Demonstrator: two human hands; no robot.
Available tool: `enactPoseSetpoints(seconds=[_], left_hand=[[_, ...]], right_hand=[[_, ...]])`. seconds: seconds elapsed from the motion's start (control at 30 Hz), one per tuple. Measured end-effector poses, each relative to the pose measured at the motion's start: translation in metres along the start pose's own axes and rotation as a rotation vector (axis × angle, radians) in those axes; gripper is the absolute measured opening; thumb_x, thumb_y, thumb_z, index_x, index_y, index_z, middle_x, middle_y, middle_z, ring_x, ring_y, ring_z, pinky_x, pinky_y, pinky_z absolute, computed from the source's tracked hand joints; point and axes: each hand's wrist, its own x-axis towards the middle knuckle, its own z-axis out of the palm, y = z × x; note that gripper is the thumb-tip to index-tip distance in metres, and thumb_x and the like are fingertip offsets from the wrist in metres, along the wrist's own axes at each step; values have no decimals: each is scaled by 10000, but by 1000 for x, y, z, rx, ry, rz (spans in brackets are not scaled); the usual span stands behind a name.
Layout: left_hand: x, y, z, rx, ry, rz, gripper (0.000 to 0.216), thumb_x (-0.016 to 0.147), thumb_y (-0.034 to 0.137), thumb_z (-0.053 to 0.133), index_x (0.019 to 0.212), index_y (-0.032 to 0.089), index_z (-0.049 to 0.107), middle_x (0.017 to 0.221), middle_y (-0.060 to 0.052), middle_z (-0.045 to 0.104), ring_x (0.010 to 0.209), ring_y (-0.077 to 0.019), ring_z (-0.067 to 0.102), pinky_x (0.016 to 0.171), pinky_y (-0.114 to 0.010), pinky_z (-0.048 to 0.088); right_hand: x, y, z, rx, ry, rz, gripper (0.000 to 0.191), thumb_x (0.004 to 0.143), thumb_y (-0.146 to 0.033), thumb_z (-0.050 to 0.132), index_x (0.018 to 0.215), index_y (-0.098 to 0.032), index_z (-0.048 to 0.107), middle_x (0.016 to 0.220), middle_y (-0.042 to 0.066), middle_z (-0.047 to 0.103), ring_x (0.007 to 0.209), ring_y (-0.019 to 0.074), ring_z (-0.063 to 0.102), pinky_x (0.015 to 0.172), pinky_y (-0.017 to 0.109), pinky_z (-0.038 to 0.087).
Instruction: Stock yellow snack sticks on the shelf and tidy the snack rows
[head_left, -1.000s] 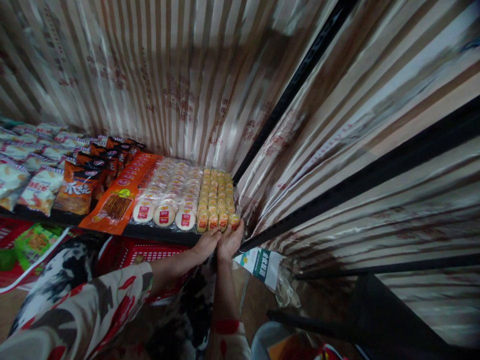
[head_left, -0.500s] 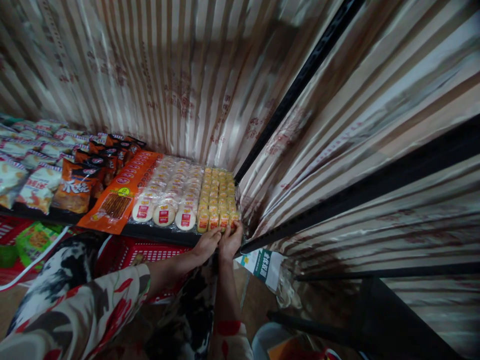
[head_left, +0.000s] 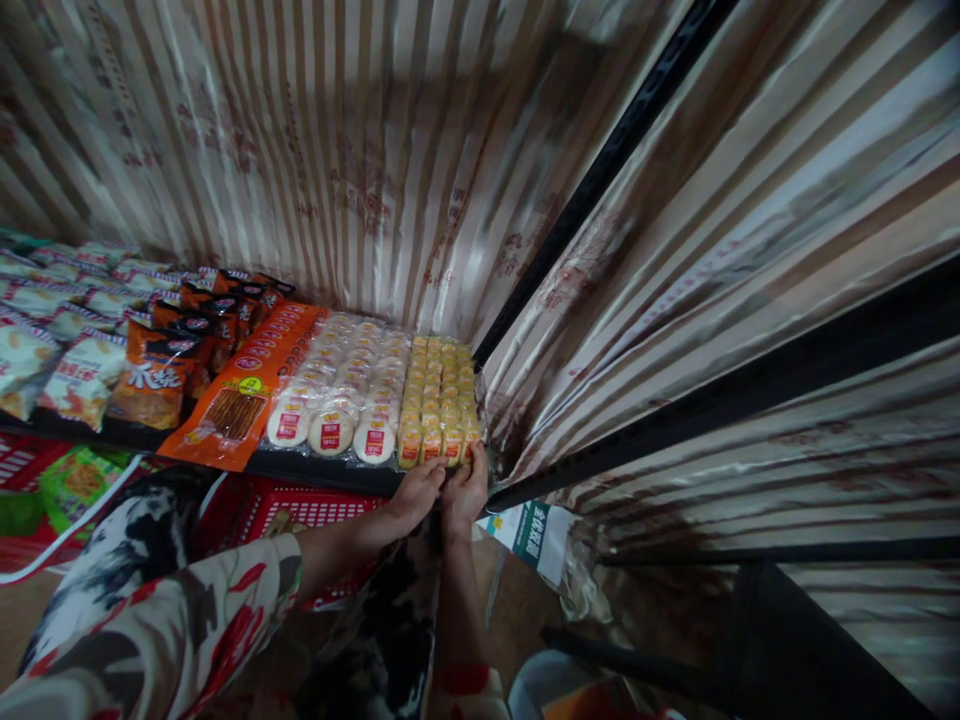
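Observation:
A clear pack of small yellow cakes [head_left: 439, 395] lies at the right end of a dark shelf [head_left: 322, 468]. My left hand [head_left: 416, 492] and my right hand [head_left: 466, 490] sit side by side at the pack's front edge, fingers curled on it. The right hand's thumb rests on the pack's near right corner. To its left lie packs of round white cakes [head_left: 345, 390] with red labels. Both forearms reach up from below, in a red-and-white flowered sleeve [head_left: 187, 620].
Left of the cakes lie a long orange snack bag [head_left: 244, 385], dark orange bags [head_left: 161, 365] and pale bags [head_left: 67, 340]. A red basket [head_left: 292, 510] stands under the shelf. Striped shiny sheeting [head_left: 390, 170] lines the back and right side, crossed by black rails [head_left: 600, 175].
Both hands stay at the front edge of the yellow cake pack. The right hand has shifted slightly along its corner, and the view has drifted a little.

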Motion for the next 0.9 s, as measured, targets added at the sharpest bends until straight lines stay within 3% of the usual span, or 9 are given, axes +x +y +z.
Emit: enactPoseSetpoints(seconds=[0.47,0.63,0.77,0.9], left_hand=[[-10,-3,-2,16,30,30,297,860,180,407,1080,132,602,1151,-104,611,962,-173,602,647,-211,523],[-19,-10,-6,155,59,96,218,829,188,442,927,157,634,945,-46,664,850,-137,611,649,-198,502],[-35,-25,-23,265,139,133,232,819,156,401,793,164,631,784,-9,655,722,-110,595,654,-198,476],[-57,-46,-58,432,157,129,233,796,132,406,740,163,630,720,-7,653,699,-120,583,678,-211,451]], right_hand=[[-4,4,-3,-4,10,-36,421,815,-160,298,1107,-96,594,1303,175,522,1240,207,468,1021,408,393],[-7,-3,-5,-4,32,-63,417,803,-135,296,1080,-104,605,1307,171,517,1248,207,460,1022,416,391],[-22,-31,-10,24,95,-78,373,828,-137,322,1049,-117,622,1259,170,547,1203,213,498,996,413,412],[-62,-64,-6,133,61,-84,298,871,-193,364,1025,-135,614,1077,145,623,1063,199,577,933,386,457]])
